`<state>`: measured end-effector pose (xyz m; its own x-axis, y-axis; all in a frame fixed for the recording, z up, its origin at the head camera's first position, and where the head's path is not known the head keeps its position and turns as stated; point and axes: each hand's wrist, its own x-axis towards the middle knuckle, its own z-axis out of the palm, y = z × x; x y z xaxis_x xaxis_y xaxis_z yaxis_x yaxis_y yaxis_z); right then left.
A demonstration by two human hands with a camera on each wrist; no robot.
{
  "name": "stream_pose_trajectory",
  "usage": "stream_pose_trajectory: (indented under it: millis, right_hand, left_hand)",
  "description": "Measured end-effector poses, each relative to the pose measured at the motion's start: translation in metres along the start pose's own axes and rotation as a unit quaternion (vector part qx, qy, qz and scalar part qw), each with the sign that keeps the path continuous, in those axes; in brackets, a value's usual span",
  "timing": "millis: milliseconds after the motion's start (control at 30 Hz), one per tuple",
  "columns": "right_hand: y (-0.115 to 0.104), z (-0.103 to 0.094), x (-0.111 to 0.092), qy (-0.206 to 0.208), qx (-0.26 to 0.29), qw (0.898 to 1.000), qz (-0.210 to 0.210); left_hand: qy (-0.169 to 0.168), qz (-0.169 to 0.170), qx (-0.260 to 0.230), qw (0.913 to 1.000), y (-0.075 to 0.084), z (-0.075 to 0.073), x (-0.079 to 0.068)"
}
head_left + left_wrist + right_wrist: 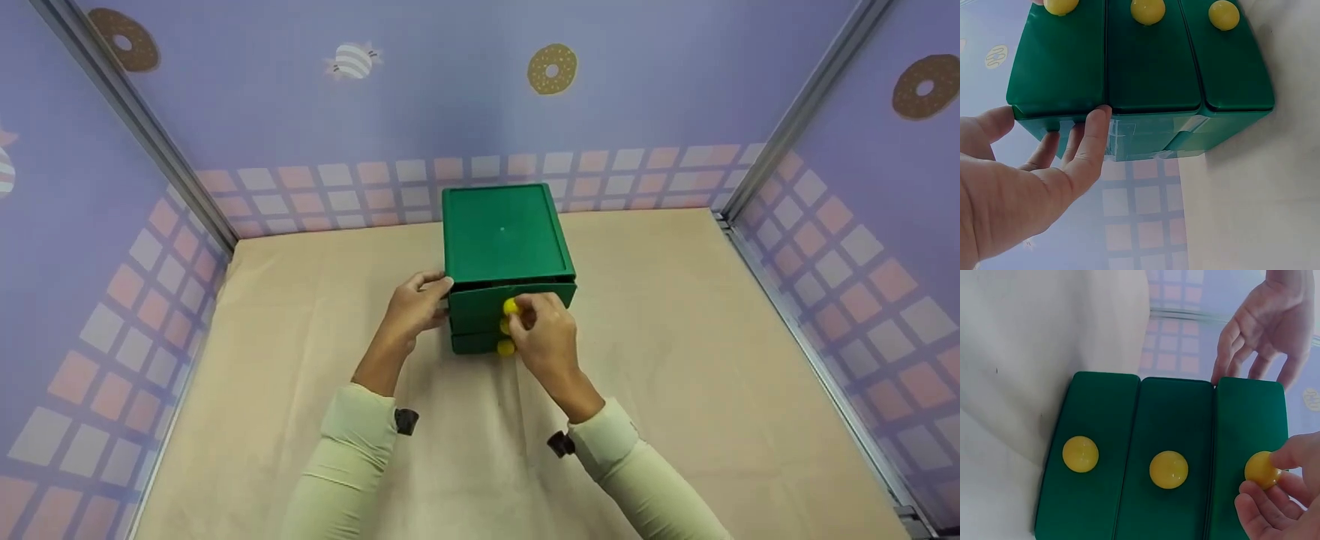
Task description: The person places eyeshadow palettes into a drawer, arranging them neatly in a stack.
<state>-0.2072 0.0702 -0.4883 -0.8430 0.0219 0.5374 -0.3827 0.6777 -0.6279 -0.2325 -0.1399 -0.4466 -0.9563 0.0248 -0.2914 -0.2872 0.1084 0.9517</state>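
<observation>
A green drawer box (506, 232) with three stacked drawers stands near the back wall. My right hand (546, 336) pinches the yellow knob (1262, 470) of the top drawer (1249, 410) between thumb and fingers. In the head view a dark gap shows between that drawer's front and the box top. My left hand (414, 309) rests at the box's left side. Its thumb touches the top corner, and its extended fingers (1094, 138) touch the side by the top drawer. Below are the middle drawer's yellow knob (1168, 469) and the bottom drawer's yellow knob (1080, 454).
A beige cloth (660, 375) covers the work surface. Purple patterned walls (450, 97) close off the back and both sides, with metal rails (795, 112) at the corners. Small black devices (406, 421) are at both wrists.
</observation>
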Motion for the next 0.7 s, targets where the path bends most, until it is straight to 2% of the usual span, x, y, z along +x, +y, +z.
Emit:
stream_pose_trajectory:
  millis: [400,533,700]
  right_hand:
    - [0.002,0.004,0.011,-0.014,-0.007,1.0,0.013]
    - [0.002,0.0,0.016,-0.05,-0.014,0.999,0.01]
    - [0.005,-0.015,0.016,-0.108,-0.035,0.994,-0.004]
  left_hand:
    - [0.0,0.002,0.005,1.0,-0.002,0.002,0.0]
    - [0.003,0.01,0.005,0.9999,-0.002,0.001,0.001]
    - [-0.001,0.021,0.011,0.9997,-0.007,0.001,-0.001]
